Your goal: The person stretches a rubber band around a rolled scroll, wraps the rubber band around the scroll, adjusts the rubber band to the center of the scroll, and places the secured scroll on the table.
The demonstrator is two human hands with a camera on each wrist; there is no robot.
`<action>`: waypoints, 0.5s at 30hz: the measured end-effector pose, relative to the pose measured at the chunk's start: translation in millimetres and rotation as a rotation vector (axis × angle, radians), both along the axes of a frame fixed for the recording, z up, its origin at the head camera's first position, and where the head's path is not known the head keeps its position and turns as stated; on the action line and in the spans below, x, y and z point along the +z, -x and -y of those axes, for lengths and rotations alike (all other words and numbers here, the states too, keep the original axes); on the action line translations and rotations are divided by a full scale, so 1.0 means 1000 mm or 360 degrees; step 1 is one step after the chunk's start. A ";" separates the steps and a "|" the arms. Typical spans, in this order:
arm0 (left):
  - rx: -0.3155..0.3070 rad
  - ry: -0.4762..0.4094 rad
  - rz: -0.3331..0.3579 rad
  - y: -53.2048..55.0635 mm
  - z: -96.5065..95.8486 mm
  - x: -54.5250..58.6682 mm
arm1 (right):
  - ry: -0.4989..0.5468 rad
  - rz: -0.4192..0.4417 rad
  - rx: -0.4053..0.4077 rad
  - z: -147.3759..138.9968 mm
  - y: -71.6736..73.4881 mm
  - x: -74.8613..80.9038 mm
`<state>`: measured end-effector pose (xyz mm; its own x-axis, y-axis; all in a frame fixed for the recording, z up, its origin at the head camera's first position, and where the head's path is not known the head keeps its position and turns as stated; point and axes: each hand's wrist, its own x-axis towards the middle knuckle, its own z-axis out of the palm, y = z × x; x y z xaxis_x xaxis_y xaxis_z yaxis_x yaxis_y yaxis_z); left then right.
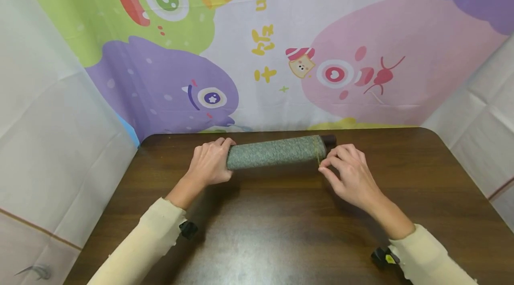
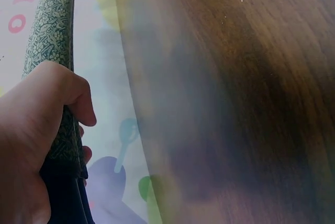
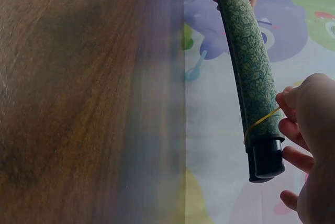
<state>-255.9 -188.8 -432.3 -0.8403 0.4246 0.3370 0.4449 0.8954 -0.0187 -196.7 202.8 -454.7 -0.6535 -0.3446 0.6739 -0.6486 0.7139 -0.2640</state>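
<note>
A rolled scroll (image 1: pixel 277 153) with green floral cloth and dark roller ends lies almost level across the head view, held above the table. My left hand (image 1: pixel 210 160) grips its left end, the thumb wrapped over the cloth in the left wrist view. Around the scroll near its right end runs a thin yellow rubber band (image 3: pixel 263 120). My right hand (image 1: pixel 349 173) pinches this band between thumb and fingertip and pulls it out from the cloth. Just beyond the band, the black roller ends (image 3: pixel 267 159) stick out side by side in the right wrist view.
The brown wooden table (image 1: pixel 273 236) spreads beneath both hands. Behind its far edge hangs a curtain (image 1: pixel 277 106) printed with cartoon monsters. Pale panels (image 1: pixel 52 111) stand at both sides. A small black device (image 1: pixel 188 230) sits at the left wrist, another (image 1: pixel 381 257) at the right.
</note>
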 end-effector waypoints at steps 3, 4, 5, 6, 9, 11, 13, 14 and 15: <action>0.0034 -0.0010 0.0004 0.001 0.000 0.001 | -0.0010 0.0021 -0.0010 0.000 0.000 -0.001; 0.0043 -0.0012 0.0005 0.001 0.000 0.001 | -0.0010 0.0029 -0.0009 0.000 -0.001 -0.002; 0.0053 -0.0012 0.0005 0.001 0.000 0.002 | -0.0008 0.0035 -0.0009 0.000 -0.001 -0.002; 0.0061 -0.0014 0.0004 0.001 0.000 0.002 | -0.0006 0.0040 -0.0008 0.000 -0.001 -0.002; 0.0077 -0.0025 0.0004 0.002 0.000 0.003 | -0.0002 0.0048 0.0004 -0.001 -0.002 -0.002; 0.0086 -0.0032 0.0013 0.002 0.000 0.003 | 0.0001 0.0043 0.0020 -0.001 -0.002 -0.002; 0.0089 -0.0035 0.0025 0.001 -0.001 0.002 | 0.0006 0.0040 0.0047 -0.001 -0.001 -0.002; 0.0089 -0.0034 0.0030 0.001 -0.001 0.002 | 0.0009 0.0039 0.0063 -0.001 -0.001 -0.002; 0.0089 -0.0033 0.0036 0.001 -0.001 0.002 | 0.0014 0.0037 0.0081 -0.001 -0.001 -0.002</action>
